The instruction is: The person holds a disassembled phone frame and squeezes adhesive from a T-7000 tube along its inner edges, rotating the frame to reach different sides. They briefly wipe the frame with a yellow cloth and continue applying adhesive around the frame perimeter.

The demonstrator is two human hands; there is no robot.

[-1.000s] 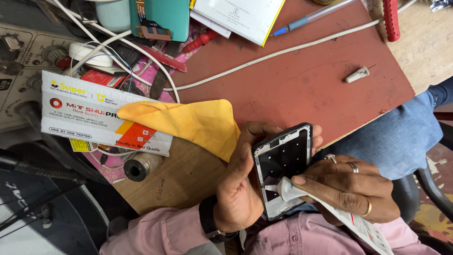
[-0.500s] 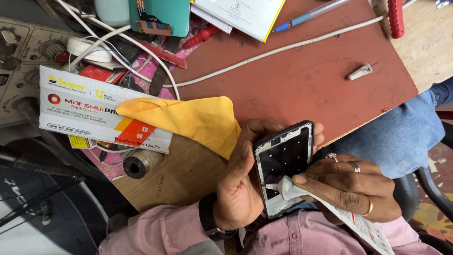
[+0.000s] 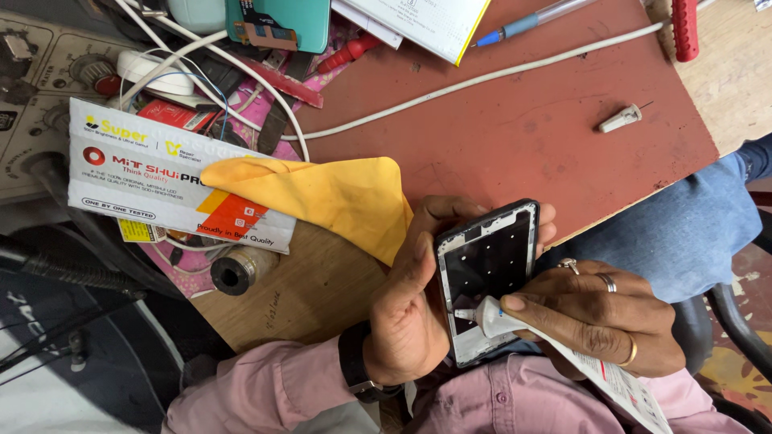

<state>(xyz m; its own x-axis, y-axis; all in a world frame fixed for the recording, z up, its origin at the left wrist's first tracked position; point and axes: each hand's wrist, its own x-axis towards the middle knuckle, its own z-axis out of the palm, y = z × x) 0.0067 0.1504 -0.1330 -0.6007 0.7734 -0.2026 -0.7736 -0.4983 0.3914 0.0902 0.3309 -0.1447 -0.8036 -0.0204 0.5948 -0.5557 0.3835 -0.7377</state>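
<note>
My left hand (image 3: 414,309) grips an opened phone frame (image 3: 488,273) by its left edge, its dark inner face turned up toward me. My right hand (image 3: 599,317) pinches a white glue tube (image 3: 579,362), whose nozzle touches the lower left part of the frame's inner face. Rings sit on two fingers of the right hand, and a dark watch is on the left wrist. A yellow cloth (image 3: 330,197) lies on the bench just left of the left hand.
A white printed box (image 3: 153,177) lies left of the cloth. A red mat (image 3: 515,137) carries a white cable (image 3: 482,76), a small white cap (image 3: 621,119), a blue pen (image 3: 523,24) and a red tool handle (image 3: 685,28). A metal cylinder (image 3: 237,269) sits near the bench edge.
The glue tube's nozzle has shifted slightly along the lower part of the frame. Both hands stay in nearly the same place.
</note>
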